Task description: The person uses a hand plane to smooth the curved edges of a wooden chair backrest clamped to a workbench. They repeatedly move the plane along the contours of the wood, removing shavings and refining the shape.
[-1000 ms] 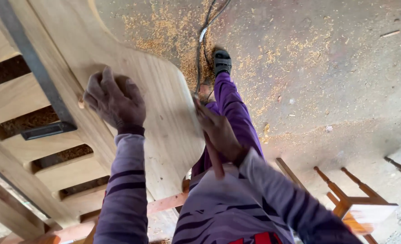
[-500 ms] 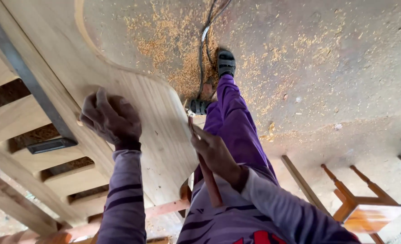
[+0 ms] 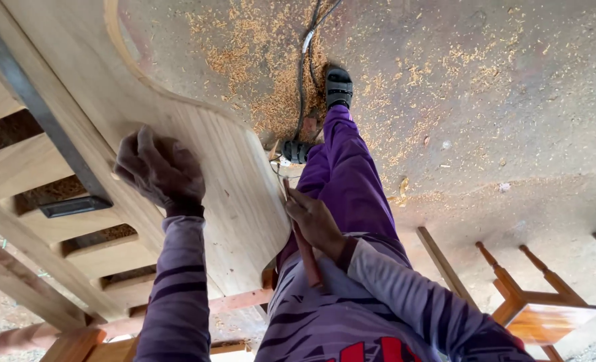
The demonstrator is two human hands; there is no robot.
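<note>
While the head camera looks steeply down, the left hand [image 3: 160,171] lies knuckles-up on a pale curved wooden panel [image 3: 224,174], its fingers curled and pressing on the flat face; whether something small sits under the palm cannot be told. The panel runs from the upper left toward the middle, its rounded edge ending just beside the person's thigh. The right hand [image 3: 314,218] is closed around a reddish-brown wooden handle [image 3: 308,258], which slants down toward the person's body, and the hand's fingertips meet the panel's right edge. The working end of the tool is hidden between hand and wood.

Left of the panel, a dark metal bar clamp [image 3: 39,117] crosses a slatted wooden frame [image 3: 49,228], its foot resting on a slat. Under the panel's lower end a reddish rail [image 3: 241,302] passes. The person wears a striped purple long-sleeved shirt and purple trousers [image 3: 345,167], with a black sandal [image 3: 339,86] on the forward foot. A cable [image 3: 304,60] runs along the floor [image 3: 485,121], which is strewn with wood shavings. At lower right lies an overturned wooden stool [image 3: 539,312], legs up.
</note>
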